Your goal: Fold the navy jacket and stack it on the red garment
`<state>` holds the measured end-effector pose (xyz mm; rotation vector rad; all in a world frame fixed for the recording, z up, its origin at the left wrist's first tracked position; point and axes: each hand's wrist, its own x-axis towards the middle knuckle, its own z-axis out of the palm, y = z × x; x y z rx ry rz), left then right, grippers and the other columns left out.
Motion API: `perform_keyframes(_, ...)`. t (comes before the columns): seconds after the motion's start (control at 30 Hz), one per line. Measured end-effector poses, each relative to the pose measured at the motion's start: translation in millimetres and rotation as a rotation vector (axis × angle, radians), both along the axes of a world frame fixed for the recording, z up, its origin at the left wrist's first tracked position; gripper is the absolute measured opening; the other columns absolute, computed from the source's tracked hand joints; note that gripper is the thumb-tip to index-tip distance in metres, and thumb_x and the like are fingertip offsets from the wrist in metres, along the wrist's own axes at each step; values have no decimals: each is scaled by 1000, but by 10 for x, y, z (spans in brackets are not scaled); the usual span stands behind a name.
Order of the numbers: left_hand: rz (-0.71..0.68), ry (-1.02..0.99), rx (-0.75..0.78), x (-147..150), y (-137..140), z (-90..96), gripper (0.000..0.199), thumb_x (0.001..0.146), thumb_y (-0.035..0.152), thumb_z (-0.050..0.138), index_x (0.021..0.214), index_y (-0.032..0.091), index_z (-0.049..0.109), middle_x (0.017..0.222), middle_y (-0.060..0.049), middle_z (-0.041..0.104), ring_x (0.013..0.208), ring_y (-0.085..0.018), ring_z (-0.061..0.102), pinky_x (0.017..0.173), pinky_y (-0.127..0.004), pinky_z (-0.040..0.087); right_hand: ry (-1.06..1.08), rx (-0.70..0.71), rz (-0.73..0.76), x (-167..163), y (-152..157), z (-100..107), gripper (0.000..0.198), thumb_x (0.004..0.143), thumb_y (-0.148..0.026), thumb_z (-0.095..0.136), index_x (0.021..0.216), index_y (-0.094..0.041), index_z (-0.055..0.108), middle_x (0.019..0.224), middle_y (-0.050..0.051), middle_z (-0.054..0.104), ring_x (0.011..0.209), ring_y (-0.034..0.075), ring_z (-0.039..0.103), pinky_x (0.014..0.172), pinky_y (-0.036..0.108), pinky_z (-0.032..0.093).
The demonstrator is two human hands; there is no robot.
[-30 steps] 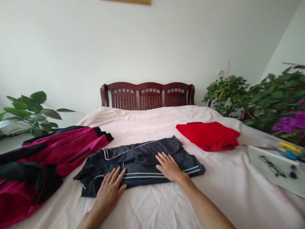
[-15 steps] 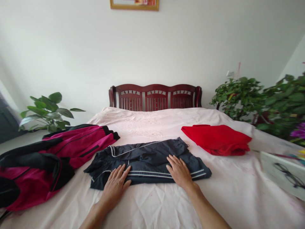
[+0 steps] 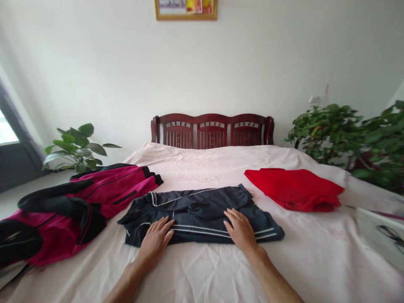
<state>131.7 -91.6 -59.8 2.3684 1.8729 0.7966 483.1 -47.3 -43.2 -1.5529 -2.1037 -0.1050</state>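
Note:
A pair of dark navy track pants with white piping lies folded across the pale pink bedsheet in front of me. My left hand rests on the near left part of the pants, fingers stretched out flat. On the near right part lies my right hand, its fingers extended over the white stripes. Neither hand grips the cloth. To the left is a magenta and black jacket, spread loosely with a sleeve across it. A folded red garment sits to the right of the pants.
The bed has a pale pink sheet and a dark red wooden headboard. Eyeglasses lie on a light flat item at the right edge. Leafy plants stand at the left and right.
My view has turned slightly left and up, so everything sits a little further right in the picture. Both hands stay flat on the pants, with hardly any movement.

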Motion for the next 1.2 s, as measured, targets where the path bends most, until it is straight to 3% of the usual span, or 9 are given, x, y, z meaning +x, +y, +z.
perform_keyframes(0.17, 166, -174, 38, -28, 134, 148, 29, 96, 26, 46, 111, 27, 70, 129, -4, 63, 115, -20, 64, 97, -32, 53, 76, 105, 97, -338, -130, 163, 21, 90, -20, 58, 106, -26, 70, 107, 5, 71, 102, 22, 61, 92, 35, 46)
perform_keyframes(0.27, 222, -80, 14, 1, 227, 277, 31, 92, 18, 48, 114, 28, 67, 131, -3, 60, 115, -19, 63, 89, -28, 54, 55, 81, 137, -642, -142, 252, 11, 89, -22, 62, 96, -27, 69, 98, 2, 69, 96, 21, 60, 86, 32, 46)
perform_keyframes(0.43, 283, 135, -48, 42, 418, 398, 41, 89, 13, 51, 127, 27, 60, 140, -7, 51, 117, -23, 59, 83, -30, 53, -86, 54, 89, -926, 2, 302, 10, 87, -24, 65, 97, -27, 65, 100, 3, 67, 98, 23, 58, 82, 34, 44)
perform_keyframes(0.6, 335, 125, -83, 2, 572, 398, 26, 96, 21, 44, 110, 24, 66, 117, -7, 63, 107, -23, 62, 77, -29, 50, -167, 25, 66, -937, 112, 232, 17, 90, -13, 55, 95, -25, 66, 96, 3, 66, 94, 21, 58, 81, 34, 41)
perform_keyframes(0.7, 377, 96, -88, -28, 609, 382, 30, 99, 22, 35, 103, 20, 65, 107, -9, 65, 100, -24, 62, 73, -30, 49, -139, 69, 90, -903, 128, 206, 22, 89, -9, 53, 95, -25, 67, 95, 3, 66, 94, 21, 56, 83, 34, 39)
perform_keyframes(0.9, 369, 24, -86, -126, 663, 334, 23, 96, 18, 42, 104, 21, 63, 106, -6, 66, 101, -21, 63, 82, -29, 48, -102, 132, 156, -861, 136, 228, 26, 85, -5, 54, 95, -26, 67, 96, 3, 65, 94, 21, 53, 84, 34, 37)
perform_keyframes(1.2, 473, -15, -76, -189, 791, 389, 36, 93, 12, 33, 106, 19, 65, 109, -11, 67, 103, -24, 62, 84, -33, 47, -80, 43, 223, -825, 25, 215, 39, 75, 2, 48, 94, -27, 66, 97, 1, 64, 95, 19, 54, 86, 31, 39)
